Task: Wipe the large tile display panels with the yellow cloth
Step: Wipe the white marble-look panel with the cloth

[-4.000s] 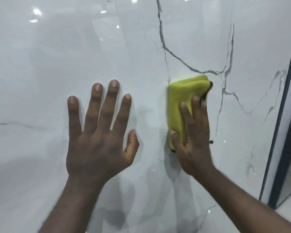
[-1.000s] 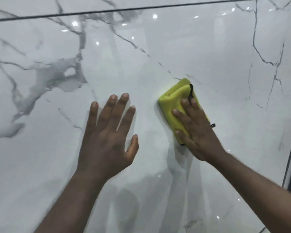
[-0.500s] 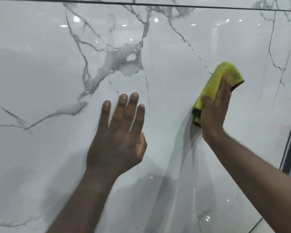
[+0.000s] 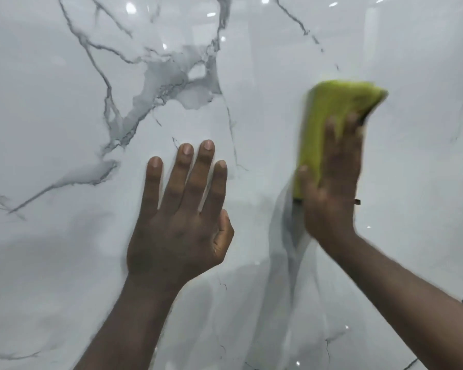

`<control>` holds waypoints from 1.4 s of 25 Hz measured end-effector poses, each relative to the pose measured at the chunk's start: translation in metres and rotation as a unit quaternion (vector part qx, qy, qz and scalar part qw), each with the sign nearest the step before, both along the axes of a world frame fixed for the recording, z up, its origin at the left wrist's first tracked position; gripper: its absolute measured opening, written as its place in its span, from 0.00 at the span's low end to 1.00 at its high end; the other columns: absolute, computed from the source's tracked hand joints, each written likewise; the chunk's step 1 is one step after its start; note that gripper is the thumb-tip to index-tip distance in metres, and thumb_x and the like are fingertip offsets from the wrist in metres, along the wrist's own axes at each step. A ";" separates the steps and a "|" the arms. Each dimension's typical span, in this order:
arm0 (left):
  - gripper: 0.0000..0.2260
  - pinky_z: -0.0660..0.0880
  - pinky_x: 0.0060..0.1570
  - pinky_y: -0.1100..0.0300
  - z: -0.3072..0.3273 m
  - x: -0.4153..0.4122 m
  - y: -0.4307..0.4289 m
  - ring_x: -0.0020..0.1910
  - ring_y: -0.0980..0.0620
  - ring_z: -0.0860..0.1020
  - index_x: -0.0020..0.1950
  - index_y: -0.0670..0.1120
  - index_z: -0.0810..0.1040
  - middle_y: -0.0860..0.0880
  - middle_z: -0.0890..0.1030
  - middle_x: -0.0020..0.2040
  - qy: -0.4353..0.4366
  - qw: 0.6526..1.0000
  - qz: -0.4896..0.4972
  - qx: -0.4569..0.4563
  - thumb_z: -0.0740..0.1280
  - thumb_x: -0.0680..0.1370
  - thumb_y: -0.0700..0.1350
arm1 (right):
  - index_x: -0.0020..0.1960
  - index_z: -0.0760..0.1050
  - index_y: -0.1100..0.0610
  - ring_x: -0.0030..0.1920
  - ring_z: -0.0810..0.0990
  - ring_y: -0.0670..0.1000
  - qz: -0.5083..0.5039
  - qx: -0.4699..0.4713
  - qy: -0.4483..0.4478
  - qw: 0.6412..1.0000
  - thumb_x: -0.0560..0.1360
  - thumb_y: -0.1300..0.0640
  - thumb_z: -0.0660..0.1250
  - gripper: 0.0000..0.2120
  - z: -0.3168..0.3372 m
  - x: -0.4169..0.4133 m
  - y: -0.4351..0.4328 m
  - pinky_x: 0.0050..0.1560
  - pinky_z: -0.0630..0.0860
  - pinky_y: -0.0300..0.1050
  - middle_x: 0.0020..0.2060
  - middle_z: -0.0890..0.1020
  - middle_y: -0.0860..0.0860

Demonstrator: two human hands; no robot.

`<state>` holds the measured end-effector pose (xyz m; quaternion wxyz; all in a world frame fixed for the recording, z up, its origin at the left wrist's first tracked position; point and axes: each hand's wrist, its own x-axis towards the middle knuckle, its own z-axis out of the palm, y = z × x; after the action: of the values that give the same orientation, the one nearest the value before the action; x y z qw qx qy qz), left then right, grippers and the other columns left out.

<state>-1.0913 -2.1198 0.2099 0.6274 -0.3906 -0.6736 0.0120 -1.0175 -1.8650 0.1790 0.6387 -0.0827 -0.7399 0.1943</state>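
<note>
On marble-look tile panel [image 4: 51,263], below grey vein patch [image 4: 169,84]: our left hand [image 4: 179,222] flat, fingers straight. Right of patch, our straight-fingered right hand [image 4: 332,188] presses yellow cloth [image 4: 329,108].

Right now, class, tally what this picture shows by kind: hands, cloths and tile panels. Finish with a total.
Bare hands: 2 (left hand, right hand)
Folded yellow cloth: 1
Glossy white grey-veined tile panel: 1
Total: 4

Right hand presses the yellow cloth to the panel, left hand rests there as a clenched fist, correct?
Not a fist: the head view shows the left hand flat, fingers straight, on the panel. The right hand does press the yellow cloth.
</note>
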 end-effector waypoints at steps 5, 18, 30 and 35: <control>0.31 0.59 0.81 0.28 0.001 0.003 0.000 0.83 0.34 0.64 0.83 0.38 0.70 0.36 0.67 0.83 -0.010 1.000 0.010 -0.006 0.66 0.81 0.49 | 0.85 0.61 0.50 0.86 0.50 0.62 0.057 0.068 -0.018 0.996 0.83 0.55 0.64 0.31 -0.063 0.009 0.009 0.84 0.50 0.65 0.85 0.55 0.56; 0.30 0.61 0.81 0.29 0.008 0.009 -0.003 0.83 0.34 0.66 0.81 0.39 0.73 0.37 0.68 0.83 -0.025 1.000 -0.009 0.009 0.68 0.81 0.49 | 0.86 0.55 0.48 0.86 0.45 0.61 0.081 0.109 -0.089 0.987 0.85 0.51 0.63 0.33 -0.071 0.016 -0.041 0.83 0.49 0.68 0.86 0.50 0.54; 0.34 0.55 0.84 0.34 0.014 -0.012 -0.155 0.86 0.35 0.60 0.85 0.39 0.66 0.37 0.61 0.86 -0.052 0.996 0.004 0.073 0.68 0.84 0.55 | 0.84 0.60 0.40 0.86 0.53 0.58 0.047 0.123 0.002 0.991 0.80 0.55 0.64 0.34 0.028 -0.011 -0.123 0.84 0.52 0.60 0.85 0.57 0.53; 0.33 0.58 0.83 0.32 0.005 -0.028 -0.195 0.85 0.36 0.62 0.86 0.40 0.66 0.38 0.63 0.86 -0.021 0.998 0.001 0.066 0.67 0.85 0.55 | 0.85 0.58 0.50 0.86 0.50 0.62 -0.003 0.147 -0.035 0.989 0.81 0.53 0.62 0.33 0.029 -0.021 -0.198 0.84 0.46 0.57 0.86 0.56 0.57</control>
<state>-1.1194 -2.3144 0.2147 0.6373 -0.3478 -0.6865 -0.0399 -1.0386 -2.0628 0.2078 0.6183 0.0026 -0.7820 0.0784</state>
